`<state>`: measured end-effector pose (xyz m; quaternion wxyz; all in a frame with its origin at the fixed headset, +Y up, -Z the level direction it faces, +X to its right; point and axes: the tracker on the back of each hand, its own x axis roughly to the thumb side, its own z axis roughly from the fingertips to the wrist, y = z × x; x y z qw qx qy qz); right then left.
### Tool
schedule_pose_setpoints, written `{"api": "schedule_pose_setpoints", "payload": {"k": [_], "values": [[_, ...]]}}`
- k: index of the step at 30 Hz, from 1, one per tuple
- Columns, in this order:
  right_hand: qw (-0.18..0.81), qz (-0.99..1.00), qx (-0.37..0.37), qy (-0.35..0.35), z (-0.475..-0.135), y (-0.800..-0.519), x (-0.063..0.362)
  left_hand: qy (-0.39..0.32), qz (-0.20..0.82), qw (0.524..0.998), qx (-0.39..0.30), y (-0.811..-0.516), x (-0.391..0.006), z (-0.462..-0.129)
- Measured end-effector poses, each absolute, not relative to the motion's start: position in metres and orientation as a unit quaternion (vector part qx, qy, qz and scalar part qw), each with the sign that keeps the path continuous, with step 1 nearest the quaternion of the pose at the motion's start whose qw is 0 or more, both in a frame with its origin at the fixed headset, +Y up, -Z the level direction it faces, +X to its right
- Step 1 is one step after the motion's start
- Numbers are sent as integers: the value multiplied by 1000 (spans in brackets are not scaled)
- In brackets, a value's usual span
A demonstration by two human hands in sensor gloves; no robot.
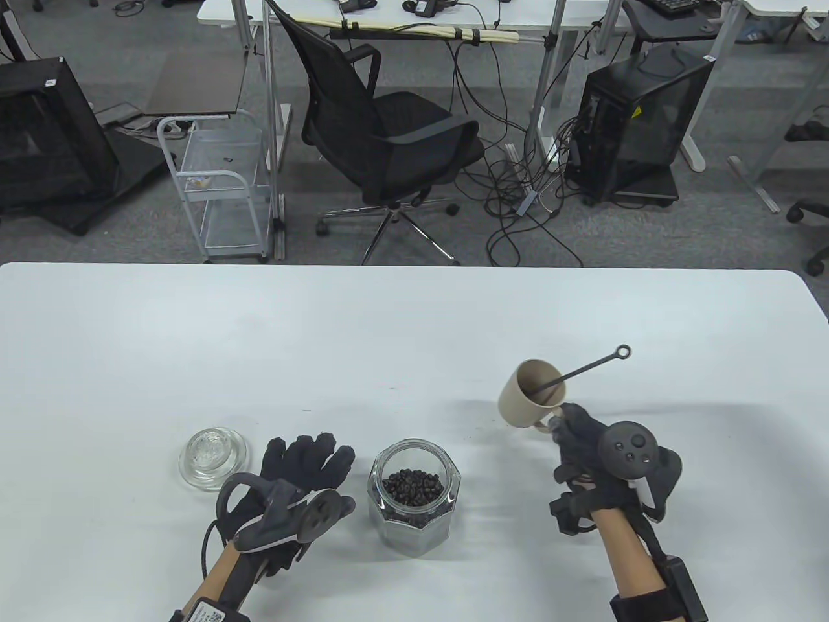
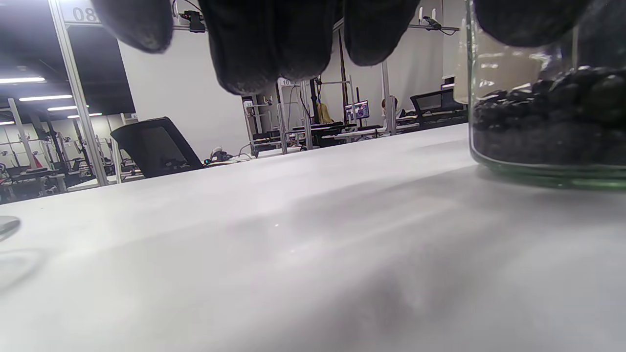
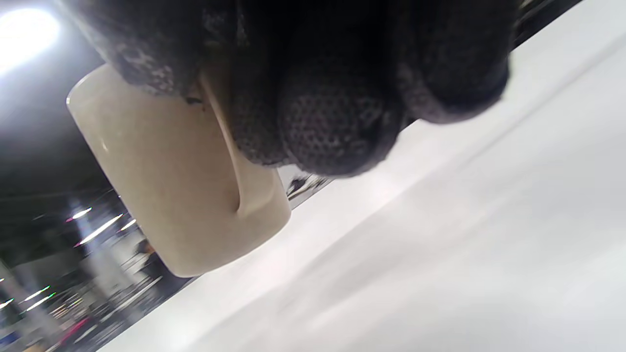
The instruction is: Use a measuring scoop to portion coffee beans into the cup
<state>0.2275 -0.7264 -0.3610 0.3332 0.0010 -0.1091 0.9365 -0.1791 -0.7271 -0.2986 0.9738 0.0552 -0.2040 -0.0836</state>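
Observation:
My right hand grips the handle of a beige cup and holds it tilted above the table. A black long-handled measuring scoop stands in the cup, its ringed end sticking out to the upper right. In the right wrist view the cup hangs off the table, with my fingers curled round its handle. An open glass jar of coffee beans stands at front centre. My left hand rests flat on the table just left of the jar, fingers straight.
The jar's glass lid lies on the white table left of my left hand. Beyond the far table edge stand an office chair, a wire cart and a computer tower.

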Motion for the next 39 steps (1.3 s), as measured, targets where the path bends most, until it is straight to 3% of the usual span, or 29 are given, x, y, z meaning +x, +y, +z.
{"api": "schedule_pose_setpoints", "payload": {"k": [7, 19, 30, 39], "values": [[314, 942, 98, -62, -372, -729, 163, -202, -87, 974, 49, -728, -179, -299], [290, 945, 151, 0, -385, -741, 124, -201, -92, 974, 40, -729, -179, -300], [294, 942, 163, 9, -381, -742, 121, -205, -97, 973, 42, -730, -177, -299], [345, 929, 130, 26, -381, -728, 148, -203, -98, 974, 39, -731, -177, -300]]}}
